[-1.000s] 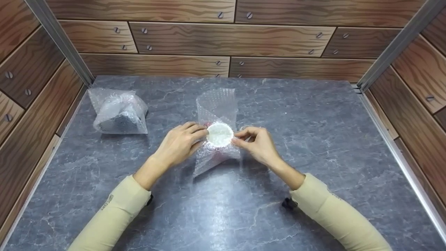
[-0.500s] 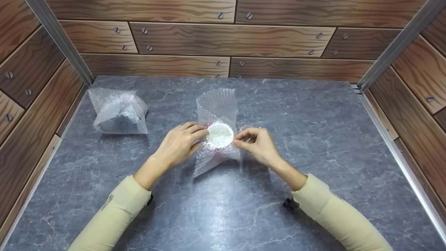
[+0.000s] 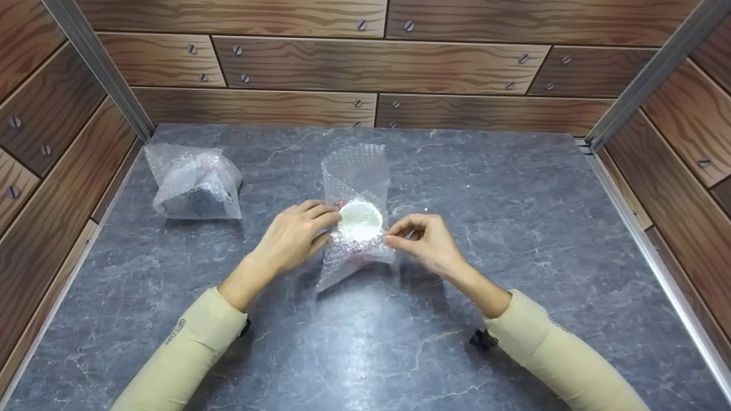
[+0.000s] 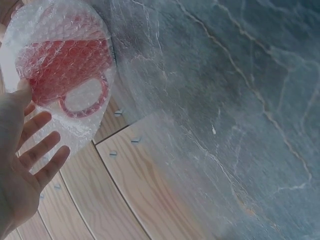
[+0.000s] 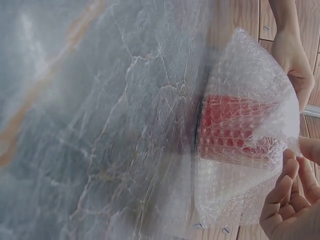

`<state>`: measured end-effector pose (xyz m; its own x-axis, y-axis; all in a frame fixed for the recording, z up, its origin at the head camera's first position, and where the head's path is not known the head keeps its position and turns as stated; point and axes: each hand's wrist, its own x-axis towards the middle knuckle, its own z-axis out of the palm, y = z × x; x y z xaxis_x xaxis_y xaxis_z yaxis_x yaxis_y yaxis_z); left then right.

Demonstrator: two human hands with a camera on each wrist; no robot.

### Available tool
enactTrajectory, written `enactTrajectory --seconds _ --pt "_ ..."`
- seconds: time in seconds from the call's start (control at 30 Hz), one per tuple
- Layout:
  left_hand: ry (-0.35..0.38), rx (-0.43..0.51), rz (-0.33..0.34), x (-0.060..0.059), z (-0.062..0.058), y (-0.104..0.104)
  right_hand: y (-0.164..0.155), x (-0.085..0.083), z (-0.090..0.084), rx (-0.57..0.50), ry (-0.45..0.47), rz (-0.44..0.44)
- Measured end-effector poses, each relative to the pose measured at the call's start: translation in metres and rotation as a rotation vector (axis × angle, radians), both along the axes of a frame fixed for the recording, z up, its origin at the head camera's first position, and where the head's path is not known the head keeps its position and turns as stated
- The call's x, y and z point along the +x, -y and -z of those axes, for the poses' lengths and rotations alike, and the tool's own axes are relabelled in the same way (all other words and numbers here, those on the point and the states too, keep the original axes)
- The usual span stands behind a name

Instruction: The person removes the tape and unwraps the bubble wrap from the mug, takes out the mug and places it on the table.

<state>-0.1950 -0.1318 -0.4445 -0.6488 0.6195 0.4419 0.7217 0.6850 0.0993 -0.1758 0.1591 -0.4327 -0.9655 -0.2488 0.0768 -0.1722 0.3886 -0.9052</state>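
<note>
A grey marble-patterned table point(image 3: 514, 228) fills the floor of a booth walled with wood-grain panels point(image 3: 377, 63) studded with screw heads. At the table's middle stands a red mug point(image 4: 65, 67), white inside, wrapped in a sheet of bubble wrap point(image 3: 355, 171). The left hand point(image 3: 294, 234) rests against the mug's left side, fingers nearly straight and lightly spread on the wrap. The right hand point(image 3: 425, 240), just right of the mug, pinches an edge of the bubble wrap between thumb and fingertips. The sheet rises behind the mug and trails toward the person in front of it. Left of the mug and farther back, well apart, lies a second bubble-wrapped bundle point(image 3: 194, 182) with something dark inside. Small writing on the left sleeve point(image 3: 183, 342) is too small to read.
</note>
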Motion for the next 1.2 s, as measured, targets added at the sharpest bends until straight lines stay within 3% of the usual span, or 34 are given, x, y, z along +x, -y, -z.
enactTrajectory --seconds 0.77,1.2 --pt "-0.029 0.023 0.015 -0.001 0.000 -0.002 -0.011 0.018 -0.005 -0.015 -0.021 -0.086" --pt "-0.033 0.025 0.019 0.000 0.001 -0.002 -0.016 0.025 -0.004 0.038 -0.030 -0.126"
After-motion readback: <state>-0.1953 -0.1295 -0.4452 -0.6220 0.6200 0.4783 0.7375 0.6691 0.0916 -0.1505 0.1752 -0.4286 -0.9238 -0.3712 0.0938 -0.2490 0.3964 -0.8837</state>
